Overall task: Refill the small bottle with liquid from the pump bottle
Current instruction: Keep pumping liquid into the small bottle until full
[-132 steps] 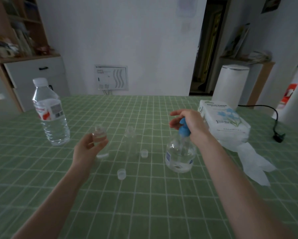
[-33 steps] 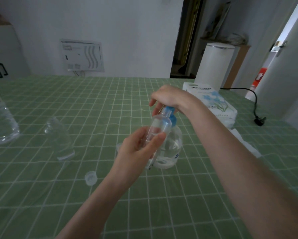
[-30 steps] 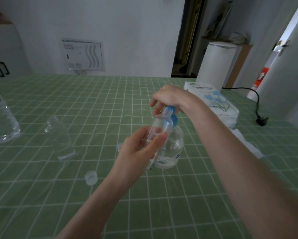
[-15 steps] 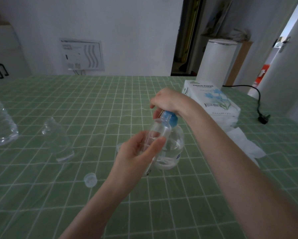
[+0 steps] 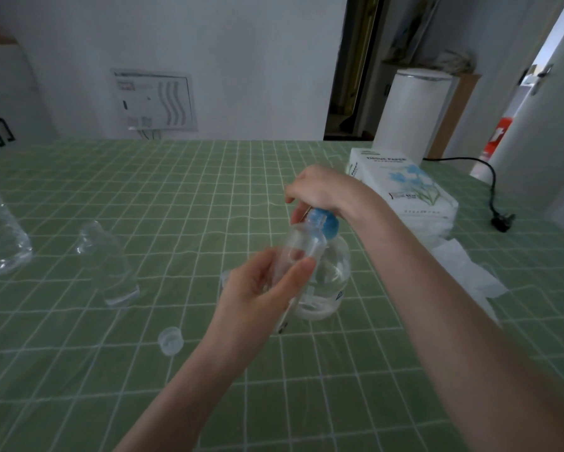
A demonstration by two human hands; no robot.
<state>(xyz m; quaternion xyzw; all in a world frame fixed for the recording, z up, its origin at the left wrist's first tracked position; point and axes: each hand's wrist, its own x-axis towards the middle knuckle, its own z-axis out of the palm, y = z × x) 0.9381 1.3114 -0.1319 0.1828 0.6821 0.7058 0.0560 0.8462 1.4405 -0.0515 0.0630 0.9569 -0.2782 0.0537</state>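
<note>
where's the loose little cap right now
The small clear cap lies on the green checked tablecloth, left of the left forearm and nearer the camera than the empty clear bottle standing at the left.

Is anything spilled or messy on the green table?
No spill shows. Some loose bits: a small clear cap lies alone on the green table, a second small bottle stands open, and a crumpled tissue trails from the tissue pack.
</note>
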